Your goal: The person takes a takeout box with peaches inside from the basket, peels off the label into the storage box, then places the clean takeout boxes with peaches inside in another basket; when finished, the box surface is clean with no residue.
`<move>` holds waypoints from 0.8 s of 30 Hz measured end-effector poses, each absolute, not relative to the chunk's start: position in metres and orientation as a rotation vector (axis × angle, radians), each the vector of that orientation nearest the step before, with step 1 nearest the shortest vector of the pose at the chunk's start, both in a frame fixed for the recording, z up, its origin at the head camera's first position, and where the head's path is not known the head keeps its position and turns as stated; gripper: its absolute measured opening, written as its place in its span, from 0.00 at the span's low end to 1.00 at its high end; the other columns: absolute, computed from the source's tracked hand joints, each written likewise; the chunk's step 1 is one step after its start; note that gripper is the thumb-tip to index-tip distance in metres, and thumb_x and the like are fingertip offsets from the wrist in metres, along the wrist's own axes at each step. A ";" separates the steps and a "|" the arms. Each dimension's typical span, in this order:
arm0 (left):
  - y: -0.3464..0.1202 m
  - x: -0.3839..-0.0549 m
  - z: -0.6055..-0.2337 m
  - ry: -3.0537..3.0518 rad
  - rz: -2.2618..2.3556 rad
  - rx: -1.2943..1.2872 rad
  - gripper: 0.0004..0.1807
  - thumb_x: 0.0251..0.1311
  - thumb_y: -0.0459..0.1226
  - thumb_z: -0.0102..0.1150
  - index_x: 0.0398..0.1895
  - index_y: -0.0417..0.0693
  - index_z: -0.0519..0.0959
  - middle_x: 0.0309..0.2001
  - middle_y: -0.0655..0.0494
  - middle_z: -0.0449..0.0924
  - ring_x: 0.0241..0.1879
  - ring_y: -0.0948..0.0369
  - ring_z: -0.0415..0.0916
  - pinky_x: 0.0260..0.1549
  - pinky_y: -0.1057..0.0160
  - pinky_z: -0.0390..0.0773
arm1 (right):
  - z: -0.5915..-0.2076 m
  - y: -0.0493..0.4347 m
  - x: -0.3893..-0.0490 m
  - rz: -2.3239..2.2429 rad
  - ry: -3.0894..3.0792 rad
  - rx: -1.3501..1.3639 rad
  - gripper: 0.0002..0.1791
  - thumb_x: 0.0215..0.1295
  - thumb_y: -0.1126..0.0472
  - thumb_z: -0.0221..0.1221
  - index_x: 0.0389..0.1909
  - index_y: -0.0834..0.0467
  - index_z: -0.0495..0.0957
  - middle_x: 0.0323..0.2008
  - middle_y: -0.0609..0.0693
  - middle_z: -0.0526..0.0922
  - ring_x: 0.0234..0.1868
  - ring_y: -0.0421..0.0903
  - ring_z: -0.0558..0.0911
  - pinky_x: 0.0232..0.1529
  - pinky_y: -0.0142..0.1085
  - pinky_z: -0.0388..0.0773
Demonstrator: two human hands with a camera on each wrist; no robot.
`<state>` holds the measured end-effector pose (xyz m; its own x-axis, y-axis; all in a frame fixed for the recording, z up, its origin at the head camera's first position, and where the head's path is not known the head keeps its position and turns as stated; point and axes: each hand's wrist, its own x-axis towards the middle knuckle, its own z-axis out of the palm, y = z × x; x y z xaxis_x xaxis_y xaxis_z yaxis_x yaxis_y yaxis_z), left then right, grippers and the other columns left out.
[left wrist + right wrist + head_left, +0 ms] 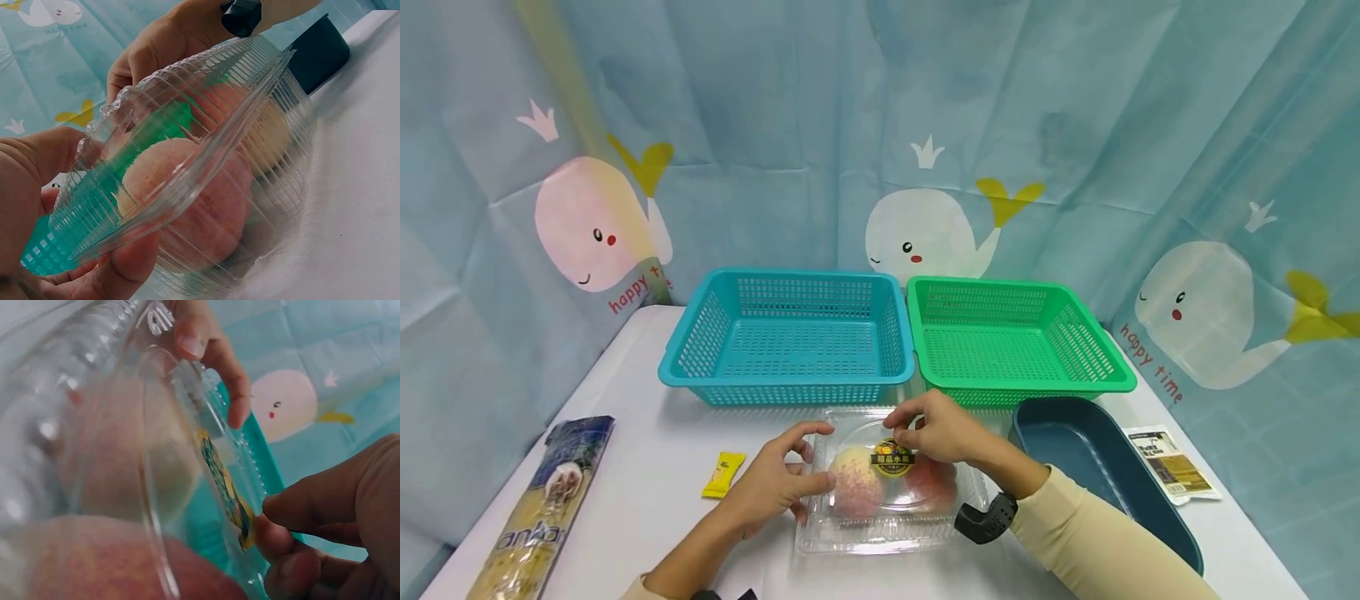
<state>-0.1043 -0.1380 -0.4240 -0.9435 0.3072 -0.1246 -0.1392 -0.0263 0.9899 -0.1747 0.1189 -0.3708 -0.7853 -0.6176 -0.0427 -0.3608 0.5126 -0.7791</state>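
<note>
A clear plastic fruit box (880, 537) lies on the table with its lid down, and peaches (857, 482) show through it. A round black-and-gold label (892, 458) sits on top of the lid. My left hand (782, 475) grips the box's left edge, thumb and fingers spread along the side, as the left wrist view (125, 262) also shows from close up. Over the lid, my right hand (936, 429) has thumb and forefinger pinched together at the label's edge; in the right wrist view, these fingertips meet the rim of the label (225, 487).
Behind the box stand a blue basket (786, 392) and a green basket (1022, 387). A dark blue tray (1105, 467) is under the right forearm, with a white-and-brown packet (1172, 467) beyond it. To the left are a small yellow packet (724, 475) and a long bag (542, 508).
</note>
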 end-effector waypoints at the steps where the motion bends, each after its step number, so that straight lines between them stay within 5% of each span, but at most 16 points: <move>1: -0.138 -0.104 -0.424 1.944 2.045 0.178 0.38 0.50 0.28 0.70 0.66 0.43 0.65 0.43 0.42 0.56 0.20 0.58 0.67 0.10 0.61 0.75 | -0.371 0.119 -0.174 -1.147 2.449 -0.812 0.09 0.59 0.72 0.61 0.41 0.65 0.84 0.35 0.49 0.85 0.31 0.44 0.80 0.29 0.34 0.78; 13: -0.138 -0.106 -0.426 1.982 2.031 0.208 0.38 0.50 0.28 0.70 0.66 0.43 0.66 0.43 0.42 0.56 0.20 0.58 0.68 0.09 0.59 0.76 | -0.373 0.115 -0.169 -0.925 2.665 -0.862 0.06 0.57 0.66 0.66 0.24 0.52 0.83 0.20 0.36 0.78 0.19 0.35 0.71 0.21 0.33 0.69; 24: -0.138 -0.104 -0.425 1.967 2.050 0.214 0.38 0.50 0.27 0.70 0.66 0.44 0.66 0.42 0.42 0.56 0.19 0.59 0.66 0.09 0.59 0.76 | -0.375 0.117 -0.165 -1.025 2.631 -0.836 0.10 0.63 0.69 0.61 0.24 0.54 0.77 0.19 0.42 0.73 0.17 0.37 0.68 0.19 0.33 0.68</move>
<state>-0.1039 -0.1379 -0.4254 -0.9467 0.3084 -0.0932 -0.1059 -0.0246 0.9941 -0.1649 0.1166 -0.3748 -0.8213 -0.5702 0.0210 -0.4341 0.6006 -0.6715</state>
